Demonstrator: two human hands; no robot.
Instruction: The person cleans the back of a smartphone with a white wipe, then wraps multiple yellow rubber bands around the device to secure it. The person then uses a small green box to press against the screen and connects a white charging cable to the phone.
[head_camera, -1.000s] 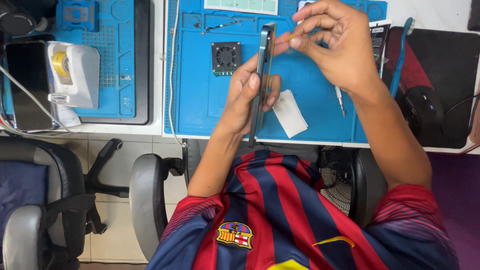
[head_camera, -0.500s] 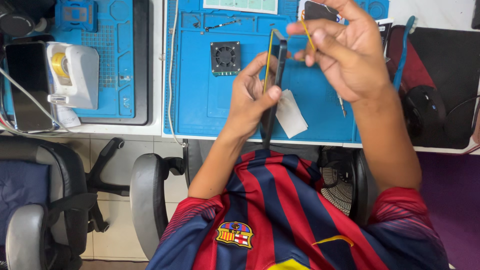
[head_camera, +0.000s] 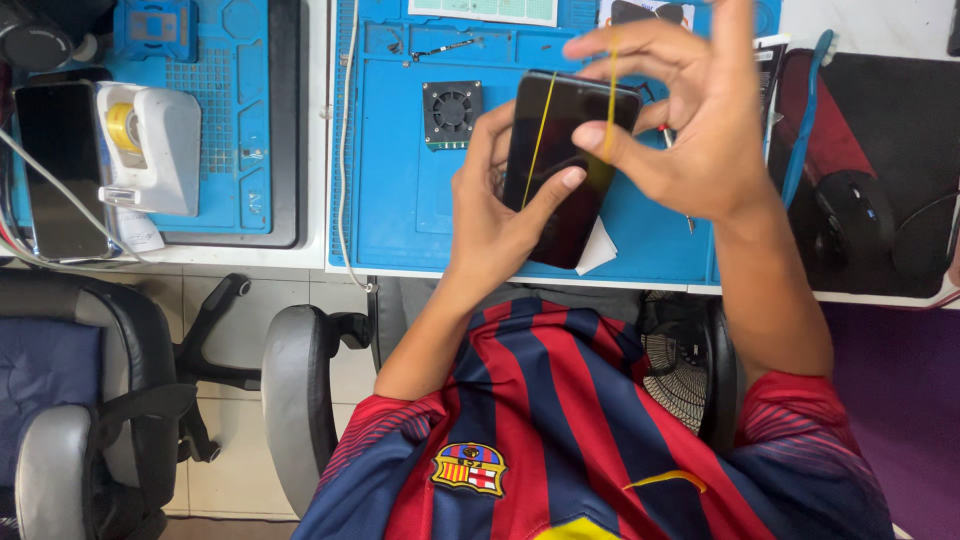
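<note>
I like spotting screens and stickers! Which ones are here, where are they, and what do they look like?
Held phone: between both hands, dark blank screen, yellow rubber band across.
Second phone: flat at far left, black screen.
Chart sheet: top of the blue mat, pale green grid.

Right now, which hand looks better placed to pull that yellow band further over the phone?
The right hand: its fingers already pinch the yellow rubber band, while the left hand is busy gripping the dark phone.

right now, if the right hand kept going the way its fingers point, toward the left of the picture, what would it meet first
Probably the dark phone itself: the right hand already pinches a yellow rubber band stretched over it. Beyond the phone come the left hand and the small black fan, though depth is unclear.
</note>
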